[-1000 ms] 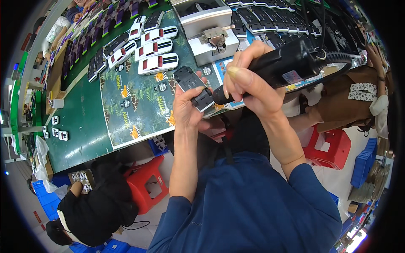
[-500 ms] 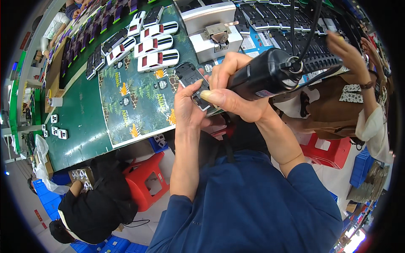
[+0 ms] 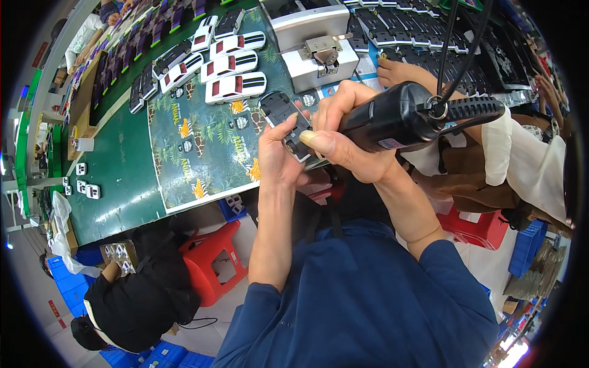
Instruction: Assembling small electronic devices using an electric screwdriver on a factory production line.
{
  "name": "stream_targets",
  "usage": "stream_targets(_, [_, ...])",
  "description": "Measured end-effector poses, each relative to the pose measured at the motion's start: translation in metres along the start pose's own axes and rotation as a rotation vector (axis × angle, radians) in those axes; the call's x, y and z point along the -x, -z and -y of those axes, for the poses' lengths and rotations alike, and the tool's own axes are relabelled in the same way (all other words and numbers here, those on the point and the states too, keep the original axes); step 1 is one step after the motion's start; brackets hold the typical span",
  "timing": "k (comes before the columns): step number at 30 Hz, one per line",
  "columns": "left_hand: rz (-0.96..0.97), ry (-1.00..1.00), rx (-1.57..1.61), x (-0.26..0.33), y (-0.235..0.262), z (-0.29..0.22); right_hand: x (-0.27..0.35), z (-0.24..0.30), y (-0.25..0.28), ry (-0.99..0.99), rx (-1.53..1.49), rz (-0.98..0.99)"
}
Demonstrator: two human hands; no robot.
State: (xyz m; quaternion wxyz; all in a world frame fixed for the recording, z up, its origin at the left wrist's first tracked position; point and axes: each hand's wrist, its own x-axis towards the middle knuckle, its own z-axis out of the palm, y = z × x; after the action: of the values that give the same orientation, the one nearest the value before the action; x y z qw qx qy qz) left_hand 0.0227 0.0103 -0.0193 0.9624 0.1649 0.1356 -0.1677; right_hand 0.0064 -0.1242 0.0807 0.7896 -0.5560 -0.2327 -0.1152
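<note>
A green counter (image 3: 123, 199) carries everything, its near edge running in front of the person. A printed animal-pattern sheet (image 3: 211, 144) covers its middle as far as that edge. Beyond the sheet, toward the far edge, stands a silver metal fixture (image 3: 322, 64). Next in size is a black corded power driver (image 3: 392, 119), held above the near edge; the right hand (image 3: 365, 159) is wrapped round it, thumb stretched along toward the tip, which is hidden. The left hand (image 3: 279, 156) pinches an upturned toy car (image 3: 281, 109) over the sheet's near edge, thumb across its black underside; whether the driver touches it, I cannot tell. White toy cars (image 3: 236, 88) of like size lie grouped toward the far edge. Smallest are the little white cars (image 3: 92, 191) near the counter's left edge.
</note>
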Motion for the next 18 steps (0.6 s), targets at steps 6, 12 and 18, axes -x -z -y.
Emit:
stream_targets(6, [-0.063, -0.070, -0.122, 0.008, -0.001, -0.012, 0.001, 0.012, -0.008, -0.069, -0.081, 0.099])
stream_targets(12, [0.025, -0.346, -1.029, 0.028, -0.012, -0.042, 0.015, 0.037, 0.002, -0.031, -0.269, 0.076])
stream_targets(18, [0.250, -0.943, -2.515, 0.060, 0.039, -0.181, 0.017, 0.030, 0.030, 0.074, -0.192, 0.150])
